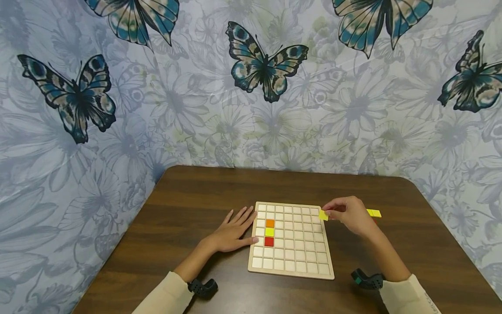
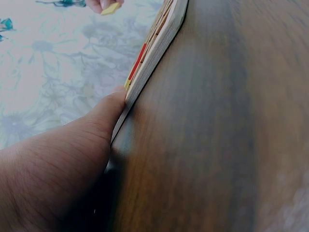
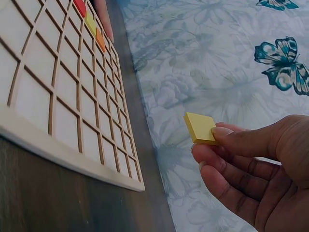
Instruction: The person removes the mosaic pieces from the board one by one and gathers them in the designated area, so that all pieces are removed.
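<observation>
A pale wooden grid board (image 1: 291, 274) lies on the table. In its second column from the left sit an orange tile (image 1: 270, 223), a yellow tile (image 1: 269, 232) and a red tile (image 1: 269, 241), one below another. My left hand (image 1: 234, 233) lies spread at the board's left edge, the thumb touching the rim. Thumb and fingers of my right hand (image 1: 350, 214) pinch a square yellow tile (image 3: 201, 128) near the board's upper right corner. The right wrist view shows that tile held apart from the board.
Beyond my right hand lie more yellow tiles (image 1: 374, 213), with a bit of red just below them, mostly hidden by the wrist. The brown table (image 1: 211, 187) meets a butterfly-patterned cloth backdrop (image 1: 251, 131) at its far edge. Each wrist wears a black device (image 1: 203, 288).
</observation>
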`<state>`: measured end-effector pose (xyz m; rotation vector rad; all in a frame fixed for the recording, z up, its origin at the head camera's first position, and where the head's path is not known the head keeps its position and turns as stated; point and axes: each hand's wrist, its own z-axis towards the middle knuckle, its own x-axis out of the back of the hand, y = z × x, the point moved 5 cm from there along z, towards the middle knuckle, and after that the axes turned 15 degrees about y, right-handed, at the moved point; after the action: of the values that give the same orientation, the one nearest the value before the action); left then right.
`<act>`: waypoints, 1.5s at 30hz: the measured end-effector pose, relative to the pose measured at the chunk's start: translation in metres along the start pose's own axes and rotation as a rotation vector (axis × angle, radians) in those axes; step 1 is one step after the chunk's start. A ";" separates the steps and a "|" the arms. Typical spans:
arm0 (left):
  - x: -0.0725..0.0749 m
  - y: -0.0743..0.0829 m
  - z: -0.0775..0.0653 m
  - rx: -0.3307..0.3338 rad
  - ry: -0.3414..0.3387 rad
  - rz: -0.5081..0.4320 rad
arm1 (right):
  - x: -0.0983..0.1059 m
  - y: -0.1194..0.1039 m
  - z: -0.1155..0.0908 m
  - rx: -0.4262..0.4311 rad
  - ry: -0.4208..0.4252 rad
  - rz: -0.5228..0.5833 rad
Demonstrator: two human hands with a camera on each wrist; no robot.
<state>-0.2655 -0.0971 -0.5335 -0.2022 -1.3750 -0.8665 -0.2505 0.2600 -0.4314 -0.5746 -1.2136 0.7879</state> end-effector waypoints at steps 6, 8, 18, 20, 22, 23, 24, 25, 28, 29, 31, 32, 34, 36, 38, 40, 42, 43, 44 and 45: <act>0.002 0.002 0.001 -0.009 0.012 -0.020 | 0.017 0.005 -0.003 -0.003 0.023 -0.031; 0.003 0.003 0.001 -0.009 0.011 -0.019 | 0.023 0.006 -0.003 -0.012 0.029 -0.032; 0.001 0.001 0.002 -0.002 0.003 0.016 | 0.043 0.014 -0.002 -0.051 0.047 -0.002; 0.002 0.001 0.002 -0.003 0.001 0.022 | 0.046 0.017 -0.002 -0.062 0.047 0.012; 0.002 0.002 0.002 0.001 -0.005 0.024 | 0.048 0.021 -0.002 -0.072 0.051 0.008; 0.002 0.002 0.002 0.002 -0.008 0.025 | 0.050 0.023 -0.002 -0.078 0.055 0.000; 0.002 0.003 0.002 0.004 -0.012 0.023 | 0.051 0.024 -0.002 -0.083 0.055 -0.005; 0.002 0.003 0.002 0.006 -0.014 0.023 | 0.053 0.026 -0.002 -0.087 0.057 -0.012; 0.002 0.003 0.001 0.006 -0.013 0.017 | 0.057 0.030 -0.002 -0.093 0.056 -0.038; 0.002 0.003 0.001 0.006 -0.010 0.012 | 0.059 0.031 -0.001 -0.093 0.055 -0.040; 0.001 0.002 0.001 0.003 -0.001 0.005 | 0.062 0.032 -0.001 -0.090 0.048 -0.042; 0.001 0.002 0.001 0.001 0.001 0.003 | 0.063 0.034 -0.001 -0.088 0.046 -0.043; 0.000 0.001 0.001 0.005 -0.002 0.001 | 0.066 0.036 -0.002 -0.089 0.044 -0.041; 0.000 0.001 0.001 0.008 -0.002 -0.001 | 0.068 0.039 -0.002 -0.093 0.048 -0.053; 0.001 0.002 0.001 0.011 -0.009 0.004 | 0.070 0.042 -0.002 -0.098 0.052 -0.067; 0.002 0.004 0.002 0.012 -0.010 0.004 | 0.073 0.045 -0.002 -0.104 0.054 -0.080; 0.003 0.005 0.002 0.011 -0.011 0.008 | 0.075 0.048 -0.002 -0.111 0.055 -0.088; 0.003 0.005 0.002 0.010 -0.009 0.011 | 0.076 0.049 -0.002 -0.115 0.053 -0.087; 0.003 0.005 0.002 0.009 -0.006 0.012 | 0.076 0.051 -0.002 -0.118 0.049 -0.089; 0.004 0.005 0.002 0.011 -0.008 0.013 | 0.077 0.054 -0.002 -0.125 0.046 -0.087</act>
<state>-0.2640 -0.0940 -0.5279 -0.2063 -1.3838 -0.8480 -0.2488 0.3538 -0.4271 -0.6344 -1.2424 0.6260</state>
